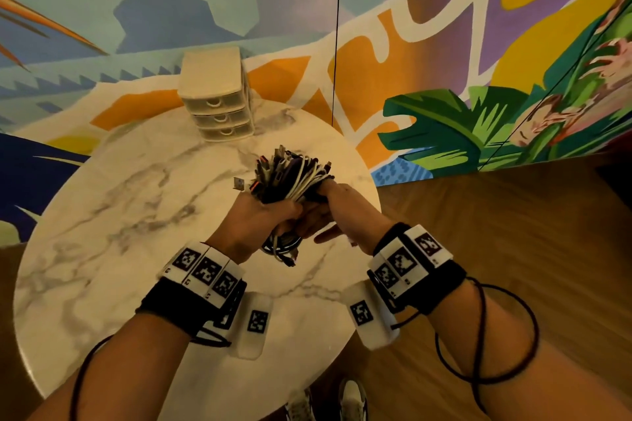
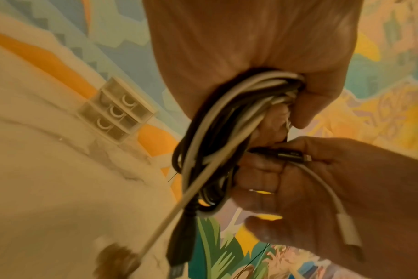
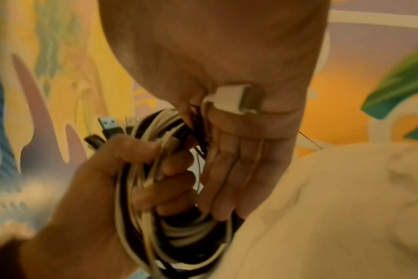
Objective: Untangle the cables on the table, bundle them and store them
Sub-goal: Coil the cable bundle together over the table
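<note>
Both hands hold one coiled bundle of black and white cables [image 1: 290,178] in the air above the round marble table [image 1: 113,225]. My left hand [image 1: 265,215] grips the coil in its fist, with several plugs sticking up out of the top. In the left wrist view the coil [image 2: 217,128] loops down from that fist. My right hand [image 1: 333,207] holds the bundle from the right, thumb on top and fingers underneath. In the right wrist view a white USB plug [image 3: 236,101] lies against the right palm, and the left hand [image 3: 122,169] clasps the loops.
A small cream three-drawer unit [image 1: 219,102] stands at the table's far edge, drawers closed. Behind it is a painted mural wall. A thin black cord [image 1: 337,44] hangs down beyond the table. Wooden floor [image 1: 496,249] lies to the right.
</note>
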`<move>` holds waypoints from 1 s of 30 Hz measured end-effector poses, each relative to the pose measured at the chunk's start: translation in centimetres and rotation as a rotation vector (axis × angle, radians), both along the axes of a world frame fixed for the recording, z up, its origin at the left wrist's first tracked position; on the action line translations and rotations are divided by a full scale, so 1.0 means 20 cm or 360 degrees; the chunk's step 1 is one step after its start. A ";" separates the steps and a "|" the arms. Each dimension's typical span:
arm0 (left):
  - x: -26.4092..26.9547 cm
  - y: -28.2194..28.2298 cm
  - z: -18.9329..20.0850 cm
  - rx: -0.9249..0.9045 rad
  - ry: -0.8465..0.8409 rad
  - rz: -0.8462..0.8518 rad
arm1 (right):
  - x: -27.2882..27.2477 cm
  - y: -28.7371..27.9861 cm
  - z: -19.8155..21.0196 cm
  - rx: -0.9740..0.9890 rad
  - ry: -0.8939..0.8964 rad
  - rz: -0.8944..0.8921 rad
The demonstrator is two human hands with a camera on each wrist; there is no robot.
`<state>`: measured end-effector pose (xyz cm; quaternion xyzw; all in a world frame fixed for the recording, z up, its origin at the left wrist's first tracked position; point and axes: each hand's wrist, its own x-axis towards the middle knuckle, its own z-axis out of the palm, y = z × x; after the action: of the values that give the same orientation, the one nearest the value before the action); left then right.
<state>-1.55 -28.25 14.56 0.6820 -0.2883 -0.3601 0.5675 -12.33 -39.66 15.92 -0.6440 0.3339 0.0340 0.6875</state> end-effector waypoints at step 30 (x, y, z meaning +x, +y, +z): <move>0.08 -0.02 -0.01 -0.0312 0.0508 -0.0073 | 0.10 -0.01 -0.05 -0.0610 -0.0157 -0.0123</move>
<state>0.14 -28.68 14.43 0.5509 -0.2437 -0.4468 0.6615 -10.36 -39.87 14.84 -0.7507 0.3246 -0.0883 0.5686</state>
